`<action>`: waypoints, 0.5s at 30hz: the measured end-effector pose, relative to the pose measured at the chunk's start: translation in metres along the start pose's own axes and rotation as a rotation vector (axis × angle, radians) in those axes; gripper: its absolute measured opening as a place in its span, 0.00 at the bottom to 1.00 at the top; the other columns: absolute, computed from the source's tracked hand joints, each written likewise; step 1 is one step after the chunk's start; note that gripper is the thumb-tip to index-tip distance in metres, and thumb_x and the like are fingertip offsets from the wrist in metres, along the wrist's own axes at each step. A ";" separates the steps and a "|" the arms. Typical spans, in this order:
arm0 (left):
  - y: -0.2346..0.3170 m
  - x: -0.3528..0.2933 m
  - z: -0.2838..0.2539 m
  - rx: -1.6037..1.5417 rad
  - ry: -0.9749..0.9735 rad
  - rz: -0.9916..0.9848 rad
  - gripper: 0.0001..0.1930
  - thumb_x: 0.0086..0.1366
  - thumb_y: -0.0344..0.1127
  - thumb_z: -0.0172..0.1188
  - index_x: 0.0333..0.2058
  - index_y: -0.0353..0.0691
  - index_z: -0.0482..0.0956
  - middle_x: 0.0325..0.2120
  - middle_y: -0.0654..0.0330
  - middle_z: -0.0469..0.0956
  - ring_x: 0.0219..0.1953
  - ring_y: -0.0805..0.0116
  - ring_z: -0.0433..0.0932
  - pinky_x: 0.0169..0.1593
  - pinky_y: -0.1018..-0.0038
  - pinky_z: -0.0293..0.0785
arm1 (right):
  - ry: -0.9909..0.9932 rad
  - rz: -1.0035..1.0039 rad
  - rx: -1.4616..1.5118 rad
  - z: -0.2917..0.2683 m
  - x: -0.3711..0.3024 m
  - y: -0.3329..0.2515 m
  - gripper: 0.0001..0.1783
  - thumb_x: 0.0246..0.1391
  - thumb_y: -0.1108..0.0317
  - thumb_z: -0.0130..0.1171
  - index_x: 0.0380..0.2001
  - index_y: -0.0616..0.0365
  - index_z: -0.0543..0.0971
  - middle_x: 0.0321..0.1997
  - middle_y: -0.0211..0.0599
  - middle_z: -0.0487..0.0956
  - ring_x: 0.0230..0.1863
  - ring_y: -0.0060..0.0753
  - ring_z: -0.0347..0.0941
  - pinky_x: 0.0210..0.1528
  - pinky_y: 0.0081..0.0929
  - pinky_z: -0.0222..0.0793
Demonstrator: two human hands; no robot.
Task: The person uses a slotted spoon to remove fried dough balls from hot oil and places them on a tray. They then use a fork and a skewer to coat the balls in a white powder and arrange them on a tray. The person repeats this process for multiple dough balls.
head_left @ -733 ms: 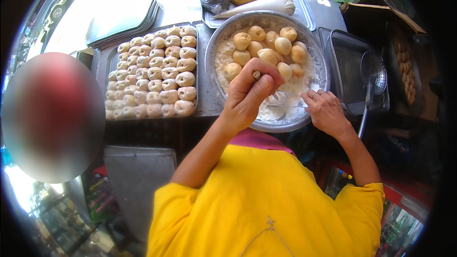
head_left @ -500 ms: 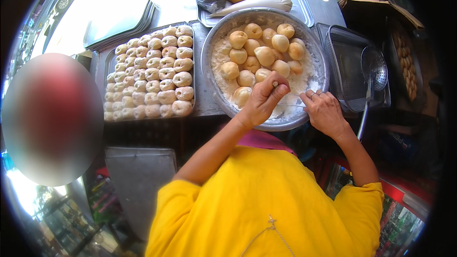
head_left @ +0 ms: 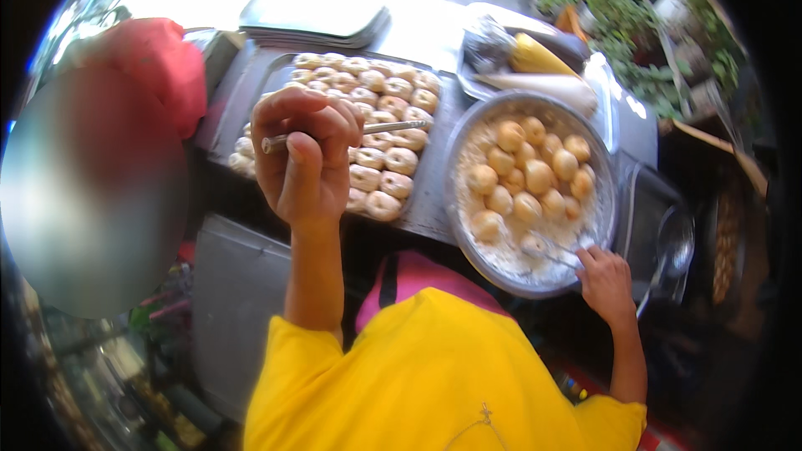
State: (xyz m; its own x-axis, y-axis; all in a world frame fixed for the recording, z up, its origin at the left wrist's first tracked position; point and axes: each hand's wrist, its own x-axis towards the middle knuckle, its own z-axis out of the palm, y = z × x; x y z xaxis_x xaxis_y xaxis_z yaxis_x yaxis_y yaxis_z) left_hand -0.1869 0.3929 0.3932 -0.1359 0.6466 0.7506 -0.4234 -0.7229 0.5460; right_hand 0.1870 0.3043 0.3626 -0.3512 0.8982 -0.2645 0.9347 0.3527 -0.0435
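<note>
The left hand [head_left: 305,150] is closed round one rod [head_left: 393,127], the right hand [head_left: 606,281] round one thin utensil [head_left: 563,260] over one bowl [head_left: 454,200].

the buns [head_left: 539,175] are golden, the bowl [head_left: 535,286] silver-grey (white-dusted inside), the shirt [head_left: 401,367] yellow.

Our left hand [head_left: 313,169], held high on the left of the scene and close to view, closes in a curled grip, thumb pointing toward the far side beneath the bent fingers. The wrist sits nearly in line with our bare left forearm [head_left: 316,280], which runs almost straight from near to far. On the right, we hold our right hand [head_left: 607,280] back up, its fingers drawn together and directed far and left. Our right forearm [head_left: 628,351], also bare, extends behind it toward the near edge.
</note>
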 end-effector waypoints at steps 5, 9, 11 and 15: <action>0.053 0.004 -0.125 0.371 0.437 0.209 0.13 0.67 0.40 0.49 0.41 0.35 0.68 0.18 0.66 0.62 0.22 0.76 0.59 0.31 0.76 0.61 | 0.138 -0.074 0.168 -0.073 0.036 -0.021 0.17 0.39 0.74 0.59 0.38 0.61 0.75 0.34 0.43 0.75 0.36 0.48 0.72 0.37 0.40 0.65; 0.053 -0.001 -0.184 0.471 0.625 0.265 0.12 0.67 0.40 0.48 0.40 0.36 0.68 0.19 0.67 0.62 0.23 0.77 0.59 0.32 0.76 0.61 | 0.313 -0.269 0.167 -0.104 0.107 -0.072 0.19 0.42 0.75 0.58 0.42 0.63 0.74 0.38 0.47 0.76 0.36 0.50 0.72 0.39 0.40 0.66; 0.040 0.000 -0.199 0.456 0.659 0.244 0.12 0.68 0.40 0.47 0.39 0.36 0.68 0.19 0.67 0.63 0.24 0.78 0.60 0.33 0.75 0.61 | 0.370 -0.366 0.148 -0.102 0.161 -0.108 0.18 0.44 0.75 0.58 0.42 0.63 0.74 0.39 0.48 0.76 0.37 0.50 0.73 0.40 0.39 0.67; 0.007 0.010 -0.220 0.470 0.682 0.140 0.09 0.68 0.37 0.45 0.38 0.37 0.68 0.21 0.68 0.62 0.24 0.79 0.60 0.36 0.78 0.62 | 0.465 -0.562 0.024 -0.072 0.282 -0.195 0.17 0.50 0.74 0.55 0.45 0.65 0.73 0.41 0.49 0.77 0.36 0.45 0.77 0.38 0.34 0.73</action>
State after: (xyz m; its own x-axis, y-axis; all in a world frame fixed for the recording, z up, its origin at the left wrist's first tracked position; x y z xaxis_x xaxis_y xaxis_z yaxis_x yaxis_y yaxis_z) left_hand -0.3885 0.4480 0.3223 -0.7351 0.4393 0.5163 0.0346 -0.7363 0.6758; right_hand -0.0980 0.5078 0.3655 -0.7601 0.6037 0.2403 0.6056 0.7922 -0.0747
